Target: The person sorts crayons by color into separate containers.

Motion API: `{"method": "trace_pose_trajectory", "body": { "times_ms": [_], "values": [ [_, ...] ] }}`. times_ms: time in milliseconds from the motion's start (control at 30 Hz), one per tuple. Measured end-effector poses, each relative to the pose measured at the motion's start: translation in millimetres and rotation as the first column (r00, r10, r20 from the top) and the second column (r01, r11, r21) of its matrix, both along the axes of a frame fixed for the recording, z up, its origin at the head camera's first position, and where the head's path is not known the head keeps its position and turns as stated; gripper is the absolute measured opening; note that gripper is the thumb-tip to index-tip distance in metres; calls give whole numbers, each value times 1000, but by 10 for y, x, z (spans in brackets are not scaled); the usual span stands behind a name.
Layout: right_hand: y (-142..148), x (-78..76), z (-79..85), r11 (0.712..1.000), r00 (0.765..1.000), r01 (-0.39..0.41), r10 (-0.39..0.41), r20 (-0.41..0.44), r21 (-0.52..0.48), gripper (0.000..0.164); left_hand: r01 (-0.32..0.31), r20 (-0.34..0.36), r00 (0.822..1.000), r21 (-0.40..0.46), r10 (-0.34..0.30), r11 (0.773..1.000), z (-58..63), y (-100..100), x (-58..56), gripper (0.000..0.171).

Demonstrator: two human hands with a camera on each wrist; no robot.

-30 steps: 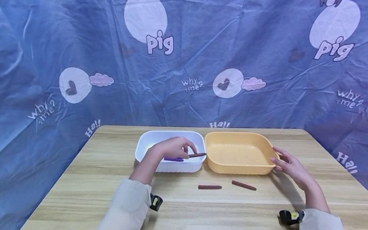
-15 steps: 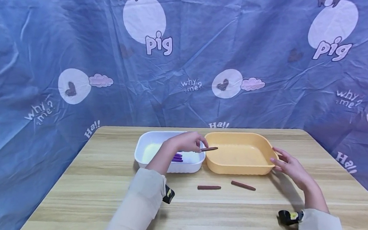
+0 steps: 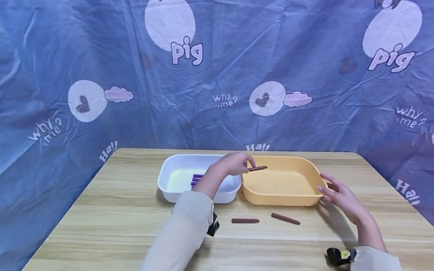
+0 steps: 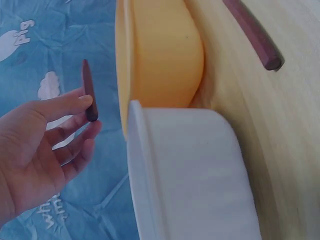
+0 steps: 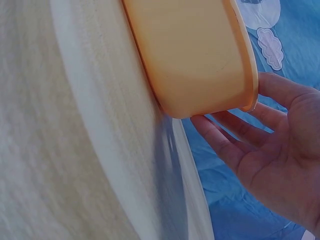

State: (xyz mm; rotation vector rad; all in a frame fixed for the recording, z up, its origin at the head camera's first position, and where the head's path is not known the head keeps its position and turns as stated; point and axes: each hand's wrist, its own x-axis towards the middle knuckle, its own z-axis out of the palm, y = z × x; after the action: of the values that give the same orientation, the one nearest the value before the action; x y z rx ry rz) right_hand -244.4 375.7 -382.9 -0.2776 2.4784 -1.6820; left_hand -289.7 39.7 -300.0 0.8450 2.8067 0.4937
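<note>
My left hand (image 3: 236, 163) pinches a brown crayon (image 3: 258, 168) by one end, above the left part of the yellow tub (image 3: 281, 201). In the left wrist view, thumb and fingertips hold this crayon (image 4: 88, 92), its tapered end pointing away. My right hand (image 3: 342, 197) grips the tub's right end. The right wrist view has its thumb at the rim and fingers against the outer wall (image 5: 200, 75). Several purple crayons (image 3: 196, 179) lie in the white tub (image 3: 228, 197), partly hidden by my left arm. Two brown crayons (image 3: 245, 221) (image 3: 285, 218) lie on the table.
The white and yellow tubs stand side by side towards the back of the wooden table (image 3: 104, 214). A blue printed cloth (image 3: 204, 76) hangs behind the table. A black wrist camera (image 3: 340, 256) sits by my right sleeve.
My left hand has carried the brown crayon rightward from above the white tub to above the yellow tub. More purple crayons have come into view. The right hand has stayed put.
</note>
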Motion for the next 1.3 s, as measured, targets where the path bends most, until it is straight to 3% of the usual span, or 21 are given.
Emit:
{"method": "trace_pose_trajectory", "body": {
  "times_ms": [167,367,700,1100,1167,1300],
  "values": [
    [-24,22,45,1000,1000,16,-16,17,4,67,-21,-57,998,-36,19,999,-72,114,-66,31],
    [-21,34,37,1000,1000,19,-19,7,-17,68,-62,-154,987,-136,40,989,-182,220,-124,35],
    [-15,2,-9,999,999,32,-32,-11,-41,74,-122,-168,981,-155,95,980,-275,331,-210,35],
    [21,-56,-91,996,999,36,-37,-13,-76,81,-80,-247,969,-188,32,979,-440,536,-311,38],
    [53,-90,-131,996,1000,21,-22,-9,-85,86,-78,-245,969,-196,29,978,-457,568,-325,37],
    [41,-92,-129,995,999,48,-48,7,-84,80,-94,-213,976,-190,52,977,-485,610,-335,38]
  ]
}}
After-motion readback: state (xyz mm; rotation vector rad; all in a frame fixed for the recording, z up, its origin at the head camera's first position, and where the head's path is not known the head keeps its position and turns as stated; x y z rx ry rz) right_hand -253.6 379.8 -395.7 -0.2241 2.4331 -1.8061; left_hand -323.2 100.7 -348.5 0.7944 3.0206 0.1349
